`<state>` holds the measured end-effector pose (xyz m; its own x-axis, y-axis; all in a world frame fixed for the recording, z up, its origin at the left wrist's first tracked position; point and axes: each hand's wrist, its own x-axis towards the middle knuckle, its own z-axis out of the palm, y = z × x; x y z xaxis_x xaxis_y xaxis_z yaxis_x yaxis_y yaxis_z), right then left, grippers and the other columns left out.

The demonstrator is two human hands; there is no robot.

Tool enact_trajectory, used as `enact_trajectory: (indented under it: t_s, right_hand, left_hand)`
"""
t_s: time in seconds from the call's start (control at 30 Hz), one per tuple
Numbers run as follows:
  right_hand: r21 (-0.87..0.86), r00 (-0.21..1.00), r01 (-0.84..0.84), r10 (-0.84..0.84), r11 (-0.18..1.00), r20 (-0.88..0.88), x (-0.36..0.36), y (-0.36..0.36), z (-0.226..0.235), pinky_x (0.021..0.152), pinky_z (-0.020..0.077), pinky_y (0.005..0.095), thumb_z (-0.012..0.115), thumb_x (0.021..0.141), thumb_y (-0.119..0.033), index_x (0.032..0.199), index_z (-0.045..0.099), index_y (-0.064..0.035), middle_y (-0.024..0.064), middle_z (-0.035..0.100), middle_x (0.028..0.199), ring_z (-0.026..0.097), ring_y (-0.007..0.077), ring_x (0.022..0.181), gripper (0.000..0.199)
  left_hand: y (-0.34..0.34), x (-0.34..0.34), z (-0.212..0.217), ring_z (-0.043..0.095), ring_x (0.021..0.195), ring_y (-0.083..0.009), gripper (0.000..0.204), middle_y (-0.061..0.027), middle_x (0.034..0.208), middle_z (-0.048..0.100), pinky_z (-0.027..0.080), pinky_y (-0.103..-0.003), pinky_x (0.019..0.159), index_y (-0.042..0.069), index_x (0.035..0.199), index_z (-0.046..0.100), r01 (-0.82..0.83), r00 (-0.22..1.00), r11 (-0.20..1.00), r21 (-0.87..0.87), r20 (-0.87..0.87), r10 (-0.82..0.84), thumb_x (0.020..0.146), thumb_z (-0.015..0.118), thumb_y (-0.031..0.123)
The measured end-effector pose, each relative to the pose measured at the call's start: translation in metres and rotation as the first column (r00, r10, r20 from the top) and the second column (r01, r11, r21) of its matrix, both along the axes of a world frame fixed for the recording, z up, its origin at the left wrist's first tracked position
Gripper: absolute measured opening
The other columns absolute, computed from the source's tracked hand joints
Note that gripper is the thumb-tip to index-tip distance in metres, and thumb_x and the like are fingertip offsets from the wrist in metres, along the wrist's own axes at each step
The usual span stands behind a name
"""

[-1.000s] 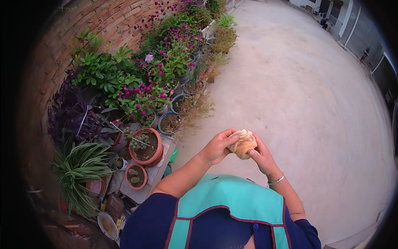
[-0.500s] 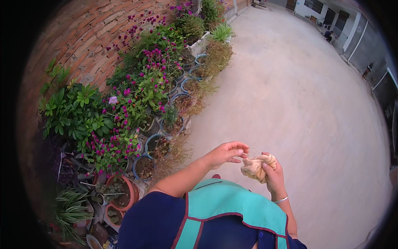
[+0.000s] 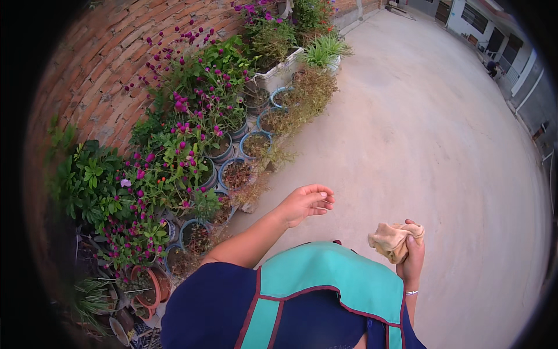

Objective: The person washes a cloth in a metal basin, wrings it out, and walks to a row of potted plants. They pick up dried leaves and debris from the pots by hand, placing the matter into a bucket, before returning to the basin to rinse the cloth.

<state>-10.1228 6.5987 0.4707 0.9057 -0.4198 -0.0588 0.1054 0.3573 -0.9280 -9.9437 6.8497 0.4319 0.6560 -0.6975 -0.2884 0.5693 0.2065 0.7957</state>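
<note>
A crumpled beige cloth (image 3: 387,239) is bunched up in my right hand (image 3: 412,256). The thumb presses on its near side, and its loose folds stick out to the left. A silvery bracelet (image 3: 411,292) circles that wrist. Well to the left, apart from the cloth, my left hand (image 3: 307,205) hangs in the air over the concrete. Its fingers are loosely bent with gaps between them, and I see nothing held there. Below both hands lies the front of my turquoise apron (image 3: 325,270) with dark red trim.
Potted plants with magenta flowers (image 3: 186,128) line the brick wall (image 3: 110,64) on my left. Blue-rimmed pots (image 3: 236,174) and a terracotta pot (image 3: 145,288) stand closest. Pale concrete (image 3: 418,134) stretches ahead. At the far right, a person (image 3: 493,68) is near a building.
My hands have moved apart: the right one went right with the cloth, the left one drew slightly left, away from it. The view has shifted too.
</note>
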Motion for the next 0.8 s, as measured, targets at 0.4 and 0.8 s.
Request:
enact_trajectory:
  t_s: [0.4,0.8]
  right_hand:
    - [-0.066,0.969,-0.23,0.221,0.971,-0.114,0.227,-0.191,0.032,0.089,0.0452,0.0349,0.047,0.085,-0.017,0.121,0.04,0.0017,0.0167,0.054,0.109,0.055,0.0254,0.101,0.041]
    - [-0.003,0.991,-0.123,0.123,0.992,0.054,0.507,-0.266,0.026,0.094,0.0405,0.0359,0.043,0.092,-0.032,0.126,0.035,-0.0011,0.0142,0.046,0.118,0.049,0.0245,0.109,0.046]
  left_hand:
    - [-0.018,0.182,0.066,0.058,0.09,-0.0137,0.017,-0.0053,0.097,0.06,0.047,-0.028,0.079,0.005,0.103,0.056,-0.184,0.978,0.915,0.359,0.163,0.133,0.091,0.049,0.015]
    - [-0.235,0.47,0.048,0.059,0.087,-0.0142,0.016,-0.0056,0.095,0.061,0.048,-0.028,0.079,0.005,0.102,0.055,-0.221,0.967,0.938,-0.265,0.067,0.247,0.091,0.049,0.015]
